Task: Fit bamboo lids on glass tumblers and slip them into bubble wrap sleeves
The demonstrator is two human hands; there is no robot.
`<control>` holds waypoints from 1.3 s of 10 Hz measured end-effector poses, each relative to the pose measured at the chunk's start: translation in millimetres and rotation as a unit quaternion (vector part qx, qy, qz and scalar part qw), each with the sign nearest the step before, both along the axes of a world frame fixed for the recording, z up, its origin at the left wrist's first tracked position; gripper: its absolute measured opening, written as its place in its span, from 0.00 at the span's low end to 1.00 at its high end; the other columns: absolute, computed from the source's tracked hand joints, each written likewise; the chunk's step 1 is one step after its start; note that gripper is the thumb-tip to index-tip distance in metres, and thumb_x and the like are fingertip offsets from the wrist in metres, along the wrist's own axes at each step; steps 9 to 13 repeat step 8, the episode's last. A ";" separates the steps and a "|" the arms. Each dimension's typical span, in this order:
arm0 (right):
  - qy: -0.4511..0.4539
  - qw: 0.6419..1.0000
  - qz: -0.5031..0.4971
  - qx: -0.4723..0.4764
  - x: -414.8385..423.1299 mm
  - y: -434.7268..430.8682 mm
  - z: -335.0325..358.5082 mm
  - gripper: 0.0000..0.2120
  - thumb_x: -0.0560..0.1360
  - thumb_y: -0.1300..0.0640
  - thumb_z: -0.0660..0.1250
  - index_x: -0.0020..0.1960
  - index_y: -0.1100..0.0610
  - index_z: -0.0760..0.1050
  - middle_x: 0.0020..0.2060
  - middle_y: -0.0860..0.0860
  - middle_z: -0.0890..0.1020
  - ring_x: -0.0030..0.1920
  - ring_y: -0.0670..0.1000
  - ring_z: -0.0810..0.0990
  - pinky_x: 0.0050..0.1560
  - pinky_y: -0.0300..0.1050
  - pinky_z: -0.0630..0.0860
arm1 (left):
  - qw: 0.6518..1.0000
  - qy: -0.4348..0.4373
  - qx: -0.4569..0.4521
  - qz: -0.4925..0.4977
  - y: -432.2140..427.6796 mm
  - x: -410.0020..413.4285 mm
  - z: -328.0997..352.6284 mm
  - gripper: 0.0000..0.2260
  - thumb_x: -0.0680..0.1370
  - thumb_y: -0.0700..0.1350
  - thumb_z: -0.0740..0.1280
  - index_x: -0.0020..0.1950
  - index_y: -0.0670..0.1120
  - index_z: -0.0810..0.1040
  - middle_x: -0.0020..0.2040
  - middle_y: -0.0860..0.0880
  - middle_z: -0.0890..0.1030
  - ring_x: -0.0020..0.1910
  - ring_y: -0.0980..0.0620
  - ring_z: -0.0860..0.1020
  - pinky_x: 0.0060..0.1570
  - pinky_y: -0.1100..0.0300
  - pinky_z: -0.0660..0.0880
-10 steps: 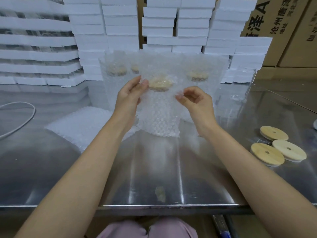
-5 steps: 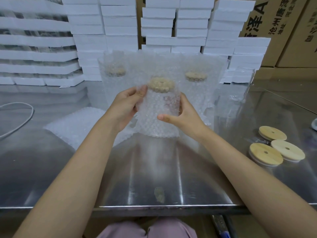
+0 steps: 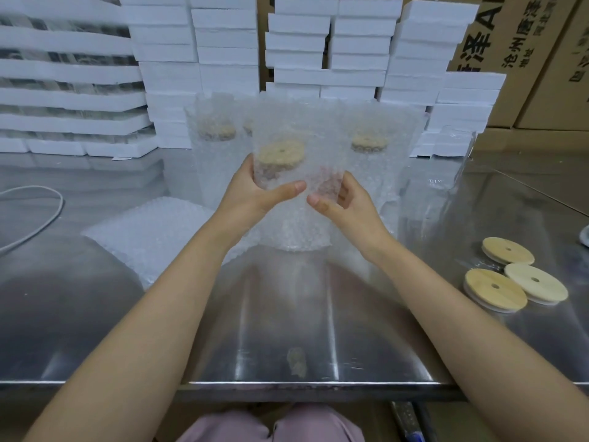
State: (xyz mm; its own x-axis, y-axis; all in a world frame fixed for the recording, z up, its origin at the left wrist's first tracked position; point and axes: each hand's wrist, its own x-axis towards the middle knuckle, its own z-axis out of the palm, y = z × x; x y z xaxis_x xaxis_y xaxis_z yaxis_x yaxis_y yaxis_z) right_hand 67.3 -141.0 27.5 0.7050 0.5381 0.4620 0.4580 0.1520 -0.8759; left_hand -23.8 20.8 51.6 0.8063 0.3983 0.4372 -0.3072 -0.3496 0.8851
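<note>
A glass tumbler with a bamboo lid (image 3: 281,155) stands inside a bubble wrap sleeve (image 3: 294,224) at the table's middle. My left hand (image 3: 255,194) grips the sleeved tumbler from the left, thumb across its front. My right hand (image 3: 345,205) holds it from the right. Behind it stand two more sleeved tumblers, one at the left (image 3: 216,132) and one at the right (image 3: 369,143). Three loose bamboo lids (image 3: 495,290) lie on the table at the right. A bare glass tumbler (image 3: 452,164) stands right of the group.
A pile of flat bubble wrap sleeves (image 3: 149,228) lies left of my hands. White foam boxes (image 3: 357,52) are stacked along the back, cardboard cartons (image 3: 526,59) at the right. A white cable (image 3: 35,218) curves at the left. The steel table edge (image 3: 287,386) is near me.
Both hands have closed around the sleeved tumbler. It has tilted left and the sleeve's top now stands above the lid.
</note>
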 end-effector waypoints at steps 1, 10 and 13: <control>-0.002 1.000 -0.003 -0.024 -0.6 2.7 -3.7 0.25 0.74 0.57 0.72 0.68 0.52 0.67 0.63 0.47 0.75 0.63 0.44 0.76 0.62 0.38 0.75 | 0.994 -0.055 -0.024 0.087 2.1 3.2 -1.2 0.28 0.68 0.52 0.78 0.64 0.53 0.71 0.58 0.59 0.78 0.55 0.66 0.76 0.51 0.72 0.71; -0.071 0.988 -0.028 -0.136 3.1 7.5 -22.9 0.11 0.76 0.56 0.71 0.56 0.47 0.75 0.55 0.46 0.78 0.49 0.42 0.79 0.53 0.37 0.76 | 0.914 -0.131 0.103 0.370 11.6 6.1 -17.8 0.44 0.66 0.54 0.78 0.75 0.43 0.59 0.69 0.42 0.59 0.66 0.51 0.61 0.70 0.48 0.59; -0.071 0.988 -0.028 -0.136 3.1 7.5 -22.9 0.11 0.76 0.56 0.71 0.56 0.47 0.75 0.55 0.46 0.78 0.49 0.42 0.79 0.53 0.37 0.76 | 0.914 -0.131 0.103 0.370 11.6 6.1 -17.8 0.44 0.66 0.54 0.78 0.75 0.43 0.59 0.69 0.42 0.59 0.66 0.51 0.61 0.70 0.48 0.59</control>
